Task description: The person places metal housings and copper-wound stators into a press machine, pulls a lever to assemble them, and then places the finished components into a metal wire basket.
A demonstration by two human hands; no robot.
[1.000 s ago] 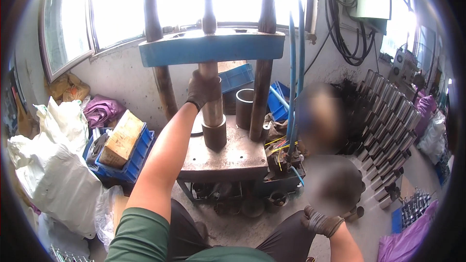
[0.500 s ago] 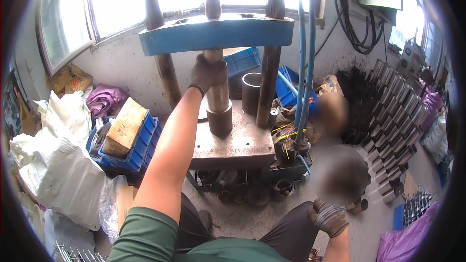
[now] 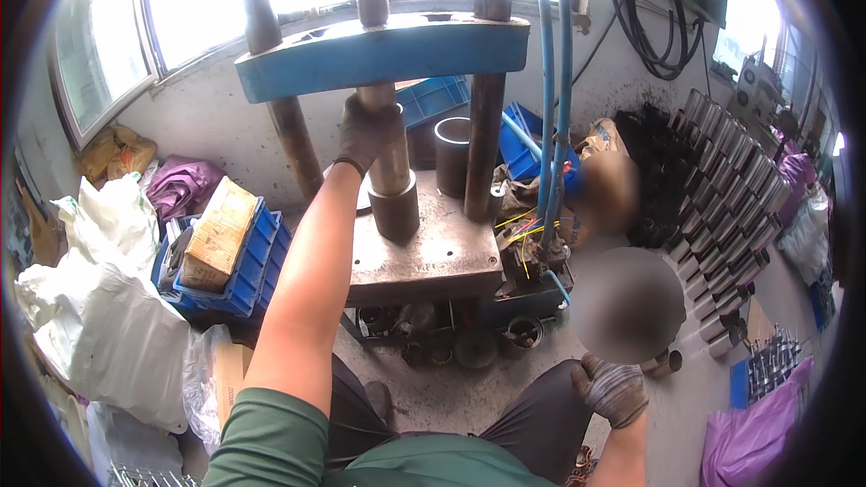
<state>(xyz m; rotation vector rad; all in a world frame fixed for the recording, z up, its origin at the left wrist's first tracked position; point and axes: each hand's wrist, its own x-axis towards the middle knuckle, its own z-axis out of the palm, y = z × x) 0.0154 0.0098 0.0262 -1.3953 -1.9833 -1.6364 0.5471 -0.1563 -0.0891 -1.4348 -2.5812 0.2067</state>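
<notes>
My left hand [image 3: 368, 133], in a dark glove, is closed round the upper part of a shiny metal cylinder [image 3: 391, 169] under the blue crossbar [image 3: 388, 63] of a press. That cylinder stands upright in a wider, darker metal sleeve [image 3: 395, 214], which rests on the press's steel table [image 3: 424, 263]. The palm and some fingers of this hand are hidden. At my right knee, my right hand [image 3: 613, 390], in a grey striped glove, is curled closed, and no object shows in it.
Behind the table's right post stands a dark tube [image 3: 454, 158]. Blue hoses [image 3: 553, 126] hang at the right, and many metal tubes [image 3: 731, 189] are stacked beyond. Blue crates [image 3: 257, 261] and white sacks [image 3: 108, 325] lie left. Two round patches at the right are blurred.
The whole view has shifted slightly, so the press sits a little higher and further left. Both hands keep their places, the left still round the metal cylinder.
</notes>
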